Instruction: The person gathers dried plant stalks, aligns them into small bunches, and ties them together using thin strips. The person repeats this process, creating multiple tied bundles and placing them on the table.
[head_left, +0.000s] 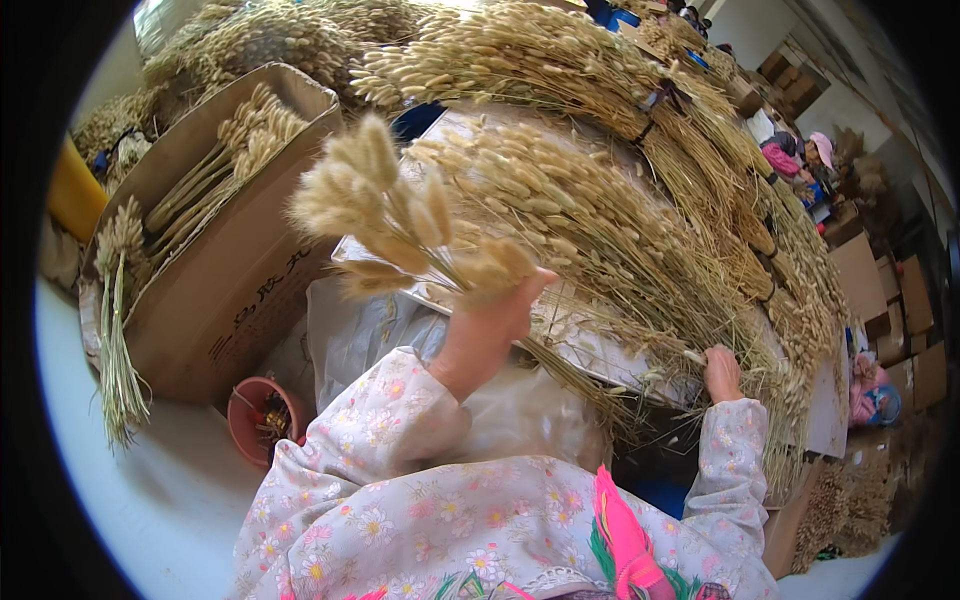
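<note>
My left hand (484, 337) is closed around a small bunch of dried bunny-tail grass (367, 202). Its fluffy heads fan out to the upper left, and its stems trail below the hand to the lower right. Over at the right, my right hand (724, 376) grips thin dried grass stems at the lower edge of a loose pile; the exact number is unclear. This pile of bunny-tail grass (570, 202) spreads across a pale work board (622, 356), heads to the left and stems to the right. Plastic sheeting (525, 412) lies between the board and my lap.
Thick tied bundles (600, 86) line the board's far side. A cardboard carton (217, 300) at left holds smaller bunches, one hanging over its edge (120, 352). A pink bucket (244, 424) stands on the floor. Another person (802, 157) is at far right, near stacked cardboard boxes (919, 292).
</note>
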